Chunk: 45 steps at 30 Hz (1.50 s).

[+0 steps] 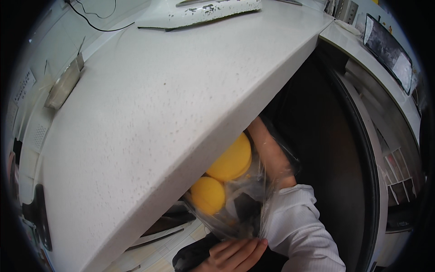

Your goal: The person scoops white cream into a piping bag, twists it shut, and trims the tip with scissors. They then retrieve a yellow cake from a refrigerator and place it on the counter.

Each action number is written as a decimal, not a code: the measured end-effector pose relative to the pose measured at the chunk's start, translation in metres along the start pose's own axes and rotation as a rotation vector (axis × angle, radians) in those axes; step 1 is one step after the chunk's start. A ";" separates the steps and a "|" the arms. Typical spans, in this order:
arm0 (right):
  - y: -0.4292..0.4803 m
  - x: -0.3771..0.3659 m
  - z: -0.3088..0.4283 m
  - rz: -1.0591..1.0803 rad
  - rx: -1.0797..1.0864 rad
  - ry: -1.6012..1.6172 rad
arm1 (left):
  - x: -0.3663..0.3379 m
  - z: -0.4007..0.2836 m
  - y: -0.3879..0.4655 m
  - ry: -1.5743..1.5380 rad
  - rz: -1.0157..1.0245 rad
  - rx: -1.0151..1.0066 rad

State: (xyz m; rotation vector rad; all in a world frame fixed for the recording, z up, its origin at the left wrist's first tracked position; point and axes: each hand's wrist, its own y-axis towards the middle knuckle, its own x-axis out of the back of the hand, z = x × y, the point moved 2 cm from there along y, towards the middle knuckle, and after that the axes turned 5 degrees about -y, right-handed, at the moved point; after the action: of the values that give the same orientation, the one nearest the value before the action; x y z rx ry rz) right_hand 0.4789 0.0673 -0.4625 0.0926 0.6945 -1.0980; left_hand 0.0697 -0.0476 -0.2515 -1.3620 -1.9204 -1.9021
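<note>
My left hand [238, 253] pinches the edge of a clear plastic bag [251, 180] low in the view, its fingers bunched on the film. Inside or behind the film sit a larger round yellow thing [232, 159] and a smaller one [208, 195]; what they are made of cannot be told. A dark piece [248, 205] also shows through the plastic. My right forearm [272, 153], in a pushed-up white sleeve [299, 221], reaches along the bag and under the counter's edge. The right hand itself is hidden there.
A speckled white countertop [153, 102] overhangs the bag. On it stand a white machine base [204, 15] with chipped paint and a shallow metal pan [64, 85]. To the right are a large black curved surface [326, 136] and a second worktop with a tablet-like screen [389, 51].
</note>
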 end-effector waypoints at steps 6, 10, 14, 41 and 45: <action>0.013 0.015 0.017 0.043 -0.027 0.073 | 0.003 0.002 -0.005 -0.021 -0.004 0.019; -0.006 0.027 0.031 0.055 0.039 0.081 | 0.002 0.001 -0.006 0.051 -0.041 0.001; -0.040 0.041 0.043 0.163 0.166 0.127 | 0.000 -0.001 -0.004 0.030 -0.024 -0.013; -0.293 0.128 -0.003 0.120 -0.116 0.350 | -0.026 -0.037 -0.106 -0.370 -0.172 0.515; -0.286 0.161 -0.029 0.024 -0.266 0.280 | -0.060 -0.042 -0.192 -0.249 -0.629 1.461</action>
State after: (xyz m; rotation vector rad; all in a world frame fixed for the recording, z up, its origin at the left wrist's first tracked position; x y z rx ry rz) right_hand 0.2682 -0.1832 -0.5006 0.0263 1.0829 -0.9698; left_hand -0.0386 -0.0759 -0.4239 -0.4932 -2.9273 0.0396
